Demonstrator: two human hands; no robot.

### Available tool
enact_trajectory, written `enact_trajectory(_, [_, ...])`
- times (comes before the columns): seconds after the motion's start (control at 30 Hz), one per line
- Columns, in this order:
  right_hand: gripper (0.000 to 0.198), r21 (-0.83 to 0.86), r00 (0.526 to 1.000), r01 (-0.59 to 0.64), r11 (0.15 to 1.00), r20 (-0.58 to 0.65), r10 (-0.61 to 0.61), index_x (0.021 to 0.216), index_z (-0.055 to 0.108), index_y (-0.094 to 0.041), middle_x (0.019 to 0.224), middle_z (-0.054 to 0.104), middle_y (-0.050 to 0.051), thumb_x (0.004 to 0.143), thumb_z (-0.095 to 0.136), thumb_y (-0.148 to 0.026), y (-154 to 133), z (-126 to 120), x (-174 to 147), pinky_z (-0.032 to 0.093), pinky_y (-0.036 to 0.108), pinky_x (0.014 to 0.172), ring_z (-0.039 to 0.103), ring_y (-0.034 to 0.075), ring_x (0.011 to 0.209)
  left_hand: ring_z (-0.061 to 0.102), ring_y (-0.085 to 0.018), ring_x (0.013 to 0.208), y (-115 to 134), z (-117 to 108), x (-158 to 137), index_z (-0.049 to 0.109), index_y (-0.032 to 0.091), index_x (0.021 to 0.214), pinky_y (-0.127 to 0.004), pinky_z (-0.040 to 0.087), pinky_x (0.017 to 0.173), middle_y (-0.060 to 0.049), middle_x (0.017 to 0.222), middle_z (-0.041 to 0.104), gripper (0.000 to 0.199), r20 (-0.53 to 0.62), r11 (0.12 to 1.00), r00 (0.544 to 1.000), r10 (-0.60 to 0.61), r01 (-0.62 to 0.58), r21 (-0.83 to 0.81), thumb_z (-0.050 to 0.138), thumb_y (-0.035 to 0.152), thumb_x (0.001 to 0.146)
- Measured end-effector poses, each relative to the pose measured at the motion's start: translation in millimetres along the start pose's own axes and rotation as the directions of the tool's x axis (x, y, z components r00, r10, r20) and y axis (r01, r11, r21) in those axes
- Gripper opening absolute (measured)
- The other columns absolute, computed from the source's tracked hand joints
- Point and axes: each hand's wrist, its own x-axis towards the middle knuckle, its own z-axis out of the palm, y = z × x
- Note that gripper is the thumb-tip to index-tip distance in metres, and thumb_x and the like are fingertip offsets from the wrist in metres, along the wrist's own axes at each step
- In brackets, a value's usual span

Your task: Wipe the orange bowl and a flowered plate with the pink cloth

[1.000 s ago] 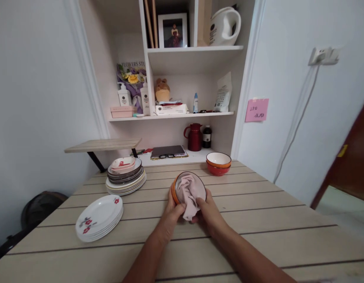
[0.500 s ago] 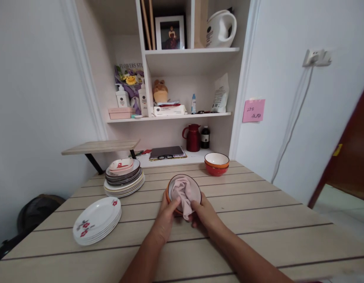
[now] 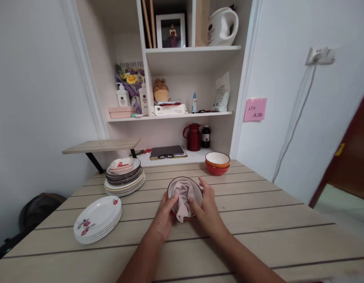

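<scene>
A bowl [image 3: 198, 189] with a pale inside, dark rim and orange outside is tilted toward me above the table. Bunched inside it lies a pale pink cloth [image 3: 184, 193], its end hanging over the near rim. My left hand [image 3: 165, 214] is closed on the bowl's left side, thumb over the cloth, other fingers hidden behind the bowl. On the right, the thumb of my right hand [image 3: 207, 206] touches the cloth inside the bowl. Its other fingers are spread and raised beside the right rim.
White plates [image 3: 98, 218] with red flowers are stacked at left on the slatted table [image 3: 258, 232]. Behind them stands a taller stack of plates [image 3: 125, 182] topped by small dishes. Two nested bowls [image 3: 217, 164] sit at back right. A red jug [image 3: 194, 137] stands under the shelves.
My right hand's fingers have come off the bowl's side and spread upward. The bowl and cloth have shifted slightly, and my left thumb is higher on the cloth.
</scene>
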Motion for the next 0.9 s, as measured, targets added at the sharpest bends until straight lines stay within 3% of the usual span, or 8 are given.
enact_trajectory(0.1, [0.056,-0.178,0.981,0.192,0.965,0.021,-0.191,0.147,0.048,-0.025,0.148,0.048,0.016,0.092,0.056,-0.024,-9,-3,-2,0.039,0.062,0.115,0.046,0.035,0.139,0.071,-0.029,0.111,-1,-1,1,0.069,0.021,0.132,-0.032,0.055,0.085,-0.011,0.124,0.077,0.062,0.008,1.0,1.0,0.005,-0.005,0.016,0.087,0.042,0.077])
enact_trajectory(0.2, [0.045,-0.187,0.945,0.319,0.929,0.132,-0.298,0.139,0.057,-0.029,0.143,0.056,0.012,0.096,0.053,-0.022,-15,-6,-2,0.042,0.058,0.115,0.051,0.033,0.136,0.069,-0.029,0.116,-1,-3,2,0.068,0.022,0.134,-0.03,0.055,0.083,-0.011,0.131,0.074,0.06,0.011,1.0,1.0,0.012,-0.012,0.023,0.085,0.042,0.08])
enact_trajectory(0.3, [0.042,-0.122,0.933,0.326,0.938,0.202,-0.298,0.143,0.054,-0.028,0.15,0.055,0.012,0.101,0.052,-0.033,-13,-10,-1,0.043,0.055,0.116,0.047,0.032,0.143,0.064,-0.031,0.127,0,-4,3,0.065,0.024,0.138,-0.031,0.055,0.086,-0.01,0.139,0.07,0.062,0.041,1.0,0.999,0.017,-0.018,0.016,0.083,0.045,0.083])
enact_trajectory(0.47, [0.064,-0.152,0.913,0.354,0.923,0.27,-0.306,0.154,0.045,-0.024,0.163,0.043,0.016,0.098,0.06,-0.052,-9,-13,-1,0.039,0.059,0.118,0.038,0.038,0.151,0.061,-0.034,0.133,1,-3,2,0.063,0.026,0.141,-0.036,0.053,0.099,-0.009,0.143,0.068,0.064,0.07,0.999,0.997,0.031,-0.032,0.012,0.083,0.048,0.083])
enact_trajectory(0.6, [0.053,-0.217,0.873,0.462,0.86,0.279,-0.399,0.15,0.049,-0.026,0.157,0.051,0.013,0.099,0.061,-0.036,-23,-10,-6,0.022,0.065,0.126,0.043,0.034,0.148,0.062,-0.035,0.132,1,-1,3,0.065,0.023,0.136,-0.041,0.051,0.107,-0.011,0.139,0.07,0.063,0.044,0.999,0.998,0.043,-0.044,0.01,0.084,0.049,0.081])
enact_trajectory(0.67, [0.054,-0.201,0.85,0.497,0.844,0.309,-0.426,0.151,0.047,-0.026,0.155,0.054,0.012,0.099,0.06,-0.03,-29,-7,-10,0.019,0.064,0.128,0.045,0.032,0.147,0.061,-0.035,0.133,1,0,3,0.066,0.023,0.134,-0.043,0.048,0.112,-0.011,0.138,0.071,0.062,0.046,0.998,0.998,0.053,-0.054,0.026,0.085,0.049,0.081])
enact_trajectory(0.77, [0.071,-0.17,0.853,0.438,0.883,0.388,-0.349,0.159,0.038,-0.023,0.163,0.045,0.015,0.094,0.066,-0.029,-29,-1,-15,0.03,0.061,0.125,0.038,0.033,0.152,0.059,-0.035,0.136,1,1,2,0.065,0.023,0.136,-0.046,0.042,0.118,-0.011,0.141,0.069,0.063,0.077,0.997,0.996,0.054,-0.058,0.045,0.084,0.049,0.082])
enact_trajectory(0.9, [0.092,-0.235,0.91,0.198,0.951,0.406,-0.089,0.159,0.036,-0.015,0.167,0.036,0.022,0.08,0.08,-0.032,-20,5,-16,0.037,0.061,0.121,0.033,0.039,0.154,0.057,-0.034,0.139,-3,-1,1,0.056,0.025,0.146,-0.047,0.039,0.12,-0.013,0.148,0.064,0.073,0.117,0.996,0.993,0.025,-0.034,0.08,0.085,0.046,0.082])
